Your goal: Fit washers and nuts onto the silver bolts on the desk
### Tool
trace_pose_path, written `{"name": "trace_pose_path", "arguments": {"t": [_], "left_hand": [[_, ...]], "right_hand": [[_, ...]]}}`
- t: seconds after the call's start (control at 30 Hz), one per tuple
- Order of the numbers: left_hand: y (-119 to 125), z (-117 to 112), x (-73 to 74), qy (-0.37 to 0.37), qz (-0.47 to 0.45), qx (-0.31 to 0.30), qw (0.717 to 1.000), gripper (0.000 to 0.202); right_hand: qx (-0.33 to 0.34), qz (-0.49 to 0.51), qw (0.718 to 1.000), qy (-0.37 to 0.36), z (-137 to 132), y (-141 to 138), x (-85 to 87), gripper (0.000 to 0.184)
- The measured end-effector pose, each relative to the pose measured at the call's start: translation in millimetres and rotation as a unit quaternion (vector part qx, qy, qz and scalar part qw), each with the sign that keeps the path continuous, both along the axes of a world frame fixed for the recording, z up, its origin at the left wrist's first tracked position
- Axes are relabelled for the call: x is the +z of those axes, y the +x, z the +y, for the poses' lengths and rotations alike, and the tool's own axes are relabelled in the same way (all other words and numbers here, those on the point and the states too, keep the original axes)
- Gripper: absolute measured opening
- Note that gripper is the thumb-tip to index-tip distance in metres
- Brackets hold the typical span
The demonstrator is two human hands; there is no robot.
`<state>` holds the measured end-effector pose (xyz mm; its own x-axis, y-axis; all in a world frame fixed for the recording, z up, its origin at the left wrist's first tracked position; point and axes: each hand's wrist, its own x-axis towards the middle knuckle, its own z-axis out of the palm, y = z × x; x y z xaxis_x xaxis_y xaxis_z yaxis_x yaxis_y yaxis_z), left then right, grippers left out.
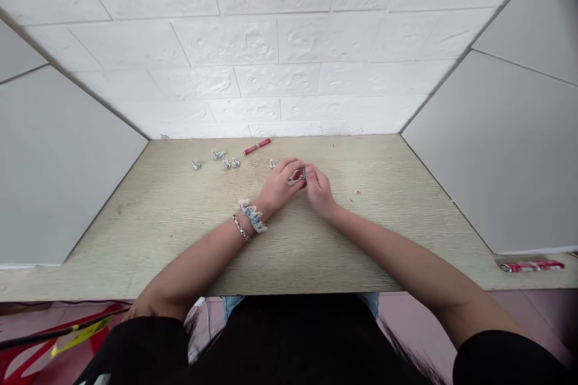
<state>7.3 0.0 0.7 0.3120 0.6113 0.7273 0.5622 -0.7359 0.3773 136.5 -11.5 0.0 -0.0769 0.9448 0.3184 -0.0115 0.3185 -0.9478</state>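
Note:
Both hands meet above the middle of the table, fingertips touching around a small silver-blue bolt [303, 172]. My left hand [280, 183] has its thumb and fingers curled in a ring, pinching the bolt from the left. From the right, my right hand [320, 191] grips it between thumb and bent forefinger. Fingers cover much of the bolt, so any nut or washer on it cannot be made out. Just behind my left hand stands another small bolt [271, 163]. Farther left lie several similar metal bolts, among them a single bolt [195, 165] and a close pair [230, 163].
A red marker-like stick [257, 146] lies near the back wall [280, 81]. At the table's front right is a wrapped red pack [531, 266]. Grey panels flank the table [189, 216] left and right. A scrunchie [253, 215] and chain bracelet circle my left wrist.

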Motion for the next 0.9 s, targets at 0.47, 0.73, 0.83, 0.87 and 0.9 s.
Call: {"name": "trace_pose_path", "arguments": {"t": [0.47, 0.73, 0.83, 0.87, 0.9], "left_hand": [[-0.6, 2.5, -3.7, -0.026, 0.009, 0.021, 0.999, 0.028], [1.5, 2.4, -1.9, -0.034, 0.006, 0.029, 0.999, 0.024], [1.5, 2.0, -1.7, -0.026, 0.000, 0.024, 0.999, 0.026], [1.3, 1.9, -1.6, -0.026, 0.000, 0.023, 0.999, 0.027], [1.2, 1.8, -1.6, -0.028, 0.001, 0.022, 0.999, 0.029]], "right_hand": [[0.007, 0.020, 0.999, -0.044, 6.0, 0.1, -0.7, 0.035], [-0.007, 0.015, 1.000, -0.027, 5.3, -0.4, -1.5, 0.035], [0.002, 0.039, 0.999, -0.032, 5.4, -0.4, -2.3, 0.037], [0.004, 0.046, 0.998, -0.038, 5.6, -0.4, -2.6, 0.040], [0.000, 0.053, 0.998, -0.045, 6.0, -0.5, -2.8, 0.043]]}}
